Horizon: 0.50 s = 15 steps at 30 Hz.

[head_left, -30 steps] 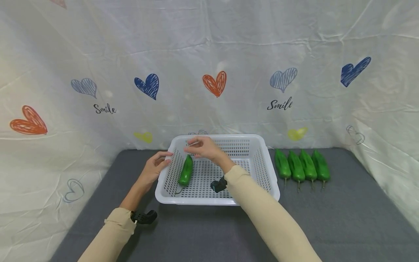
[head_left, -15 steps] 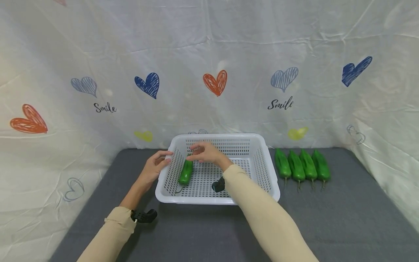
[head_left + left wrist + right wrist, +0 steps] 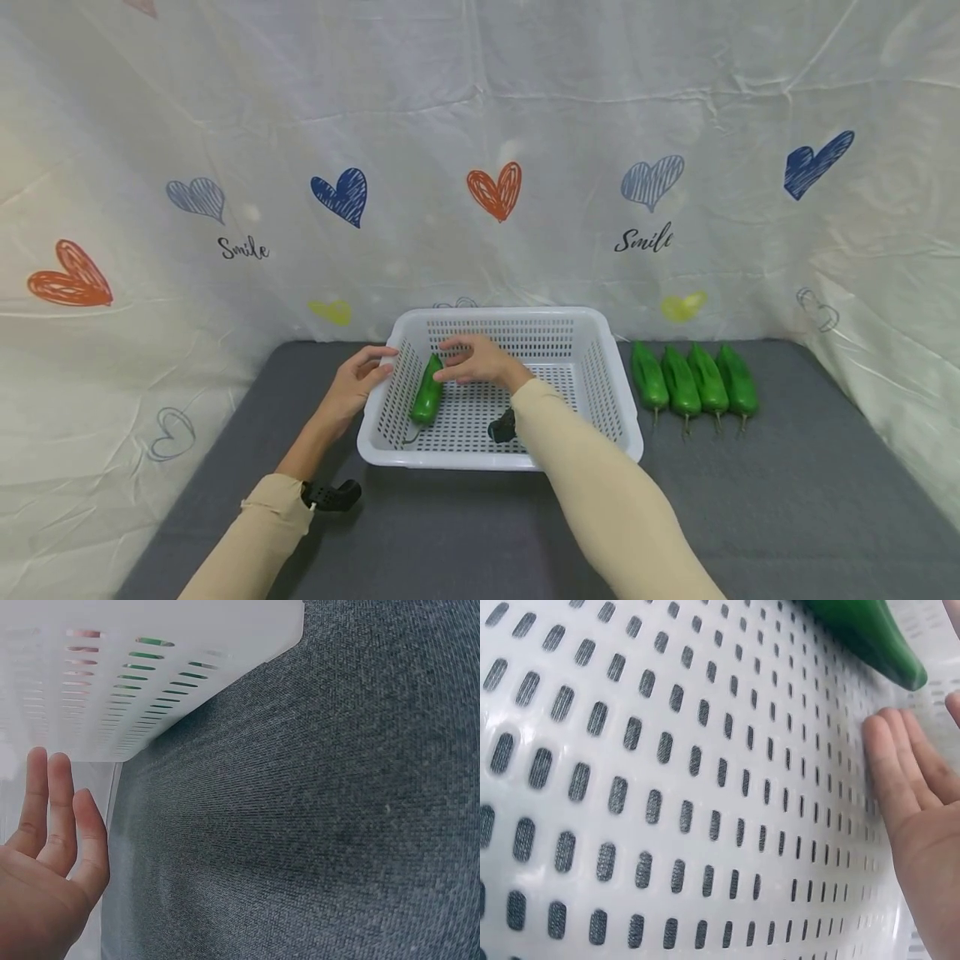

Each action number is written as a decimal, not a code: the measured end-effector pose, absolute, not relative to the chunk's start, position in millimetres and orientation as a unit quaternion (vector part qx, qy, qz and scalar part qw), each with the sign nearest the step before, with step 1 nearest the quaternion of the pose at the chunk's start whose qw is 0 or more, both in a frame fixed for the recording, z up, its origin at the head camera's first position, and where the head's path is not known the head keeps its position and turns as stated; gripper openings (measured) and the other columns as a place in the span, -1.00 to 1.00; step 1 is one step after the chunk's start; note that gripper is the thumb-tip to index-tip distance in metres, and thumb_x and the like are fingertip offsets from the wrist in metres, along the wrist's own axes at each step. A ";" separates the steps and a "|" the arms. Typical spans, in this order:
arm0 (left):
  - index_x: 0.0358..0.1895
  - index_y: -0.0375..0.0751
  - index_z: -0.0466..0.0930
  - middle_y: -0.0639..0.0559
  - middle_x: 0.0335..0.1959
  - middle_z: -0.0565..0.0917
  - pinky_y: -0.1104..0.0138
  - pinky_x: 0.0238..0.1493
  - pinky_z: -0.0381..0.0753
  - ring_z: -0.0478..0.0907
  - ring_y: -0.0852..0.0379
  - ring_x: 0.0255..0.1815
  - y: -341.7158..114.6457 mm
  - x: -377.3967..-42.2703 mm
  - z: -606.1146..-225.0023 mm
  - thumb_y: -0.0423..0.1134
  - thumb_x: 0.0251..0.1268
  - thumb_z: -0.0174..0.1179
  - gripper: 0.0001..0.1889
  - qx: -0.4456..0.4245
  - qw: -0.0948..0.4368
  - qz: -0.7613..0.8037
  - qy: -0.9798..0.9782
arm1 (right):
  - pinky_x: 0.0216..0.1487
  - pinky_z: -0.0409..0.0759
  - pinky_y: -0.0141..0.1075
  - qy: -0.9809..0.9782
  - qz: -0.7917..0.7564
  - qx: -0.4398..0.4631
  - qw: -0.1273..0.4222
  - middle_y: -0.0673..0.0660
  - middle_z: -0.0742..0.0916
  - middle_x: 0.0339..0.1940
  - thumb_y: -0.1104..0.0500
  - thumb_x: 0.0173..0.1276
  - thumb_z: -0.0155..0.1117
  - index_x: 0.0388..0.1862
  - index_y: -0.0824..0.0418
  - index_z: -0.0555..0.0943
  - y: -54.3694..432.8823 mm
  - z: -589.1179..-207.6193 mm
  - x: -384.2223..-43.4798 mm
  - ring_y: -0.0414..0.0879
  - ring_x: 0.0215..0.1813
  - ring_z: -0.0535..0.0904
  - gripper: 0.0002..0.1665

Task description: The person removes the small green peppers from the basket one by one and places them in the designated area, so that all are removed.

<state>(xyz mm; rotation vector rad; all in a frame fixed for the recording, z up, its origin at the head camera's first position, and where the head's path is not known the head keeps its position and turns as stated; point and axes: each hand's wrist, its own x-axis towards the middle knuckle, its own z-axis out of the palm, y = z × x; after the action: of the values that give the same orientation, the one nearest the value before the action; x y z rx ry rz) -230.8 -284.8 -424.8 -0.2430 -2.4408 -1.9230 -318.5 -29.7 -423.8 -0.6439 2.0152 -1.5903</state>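
A green chili pepper (image 3: 427,392) lies inside the white plastic basket (image 3: 457,459), along its left side, with its thin stem toward me. My right hand (image 3: 483,362) is over the basket just right of the pepper's far end, holding nothing. In the right wrist view its fingers (image 3: 891,761) are extended near the tip of the pepper (image 3: 870,634). My left hand (image 3: 352,387) is at the basket's left rim, fingertips right at the edge. From the left wrist, its fingers (image 3: 56,802) look loosely extended beside the perforated outer wall.
Several more green chili peppers (image 3: 686,383) lie in a row on the dark grey cloth (image 3: 480,533), right of the basket. Behind the basket hangs a pale curtain (image 3: 405,108) printed with hearts and "Smile".
My right hand has come down and slightly right, off the far end of the pepper, which briefly lay partly behind its fingers. The left hand and basket stay in place.
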 end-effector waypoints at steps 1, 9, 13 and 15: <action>0.36 -0.28 0.42 -0.40 0.19 0.52 0.20 -0.21 0.68 0.63 -0.01 -0.08 -284.8 -231.0 -425.2 -0.20 0.59 0.13 -0.59 -0.079 0.012 -0.617 -0.783 | 0.06 0.63 -0.10 0.739 -0.583 -0.236 0.243 0.36 0.59 0.28 0.22 0.23 0.58 0.42 0.28 0.46 -29.8 -424.8 -318.5 0.09 0.26 0.56 -0.19; 0.36 -0.28 0.41 -0.40 0.20 0.52 0.19 -0.20 0.68 0.64 0.00 -0.07 -284.3 -231.7 -425.9 -0.20 0.60 0.12 -0.59 -0.086 0.012 -0.615 -0.784 | 0.03 0.64 -0.07 0.742 -0.579 -0.246 0.233 0.36 0.62 0.24 0.23 0.23 0.57 0.41 0.31 0.46 -34.5 -429.5 -318.9 0.10 0.23 0.58 -0.21; 0.37 -0.29 0.41 -0.41 0.20 0.51 0.19 -0.21 0.69 0.65 0.00 -0.08 -284.9 -232.3 -426.5 -0.20 0.60 0.12 -0.59 -0.089 0.011 -0.617 -0.782 | 0.04 0.64 -0.08 0.745 -0.576 -0.246 0.230 0.34 0.61 0.25 0.22 0.23 0.57 0.42 0.29 0.46 -36.5 -430.2 -318.5 0.09 0.24 0.57 -0.20; 0.37 -0.29 0.41 -0.41 0.19 0.51 0.19 -0.21 0.69 0.66 0.00 -0.08 -285.0 -232.5 -426.7 -0.21 0.60 0.12 -0.59 -0.089 0.011 -0.617 -0.782 | 0.04 0.64 -0.09 0.746 -0.575 -0.244 0.231 0.33 0.61 0.26 0.23 0.23 0.57 0.43 0.27 0.46 -37.7 -430.0 -318.1 0.09 0.25 0.56 -0.20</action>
<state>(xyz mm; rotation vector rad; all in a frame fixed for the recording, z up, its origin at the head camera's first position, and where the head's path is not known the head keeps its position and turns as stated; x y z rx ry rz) -232.5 -285.0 -426.7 -0.2780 -2.4388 -1.9244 -318.1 -37.7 -430.0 -0.6712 2.0523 -1.5810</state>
